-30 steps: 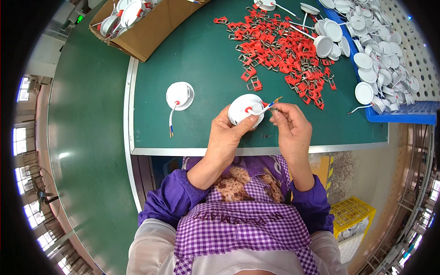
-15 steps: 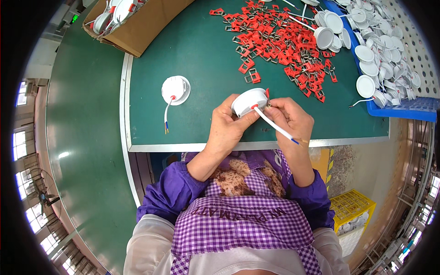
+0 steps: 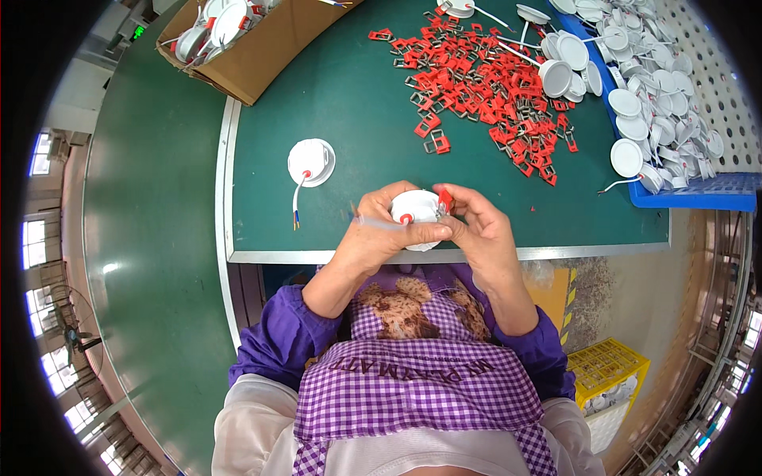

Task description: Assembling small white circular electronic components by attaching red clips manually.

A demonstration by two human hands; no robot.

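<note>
Both hands meet over the near edge of the green table [image 3: 349, 103]. My left hand [image 3: 379, 232] grips a round white lamp housing [image 3: 417, 213] with a red clip on its side. My right hand [image 3: 476, 230] pinches a second red spring clip [image 3: 444, 200] against the housing's rim. The housing's wire is a blur across my left hand. A finished white housing [image 3: 310, 162] with a short wire lies on the table to the left of my hands.
A heap of red spring clips [image 3: 492, 87] covers the table's far middle. Several white housings [image 3: 635, 111] fill a blue tray [image 3: 698, 193] at the right. A cardboard box [image 3: 254, 47] with more housings stands far left. A yellow crate [image 3: 607, 373] sits on the floor.
The housing has been turned in my hands and its wire has swung from the right side to the left. My right hand now presses a red clip onto the rim.
</note>
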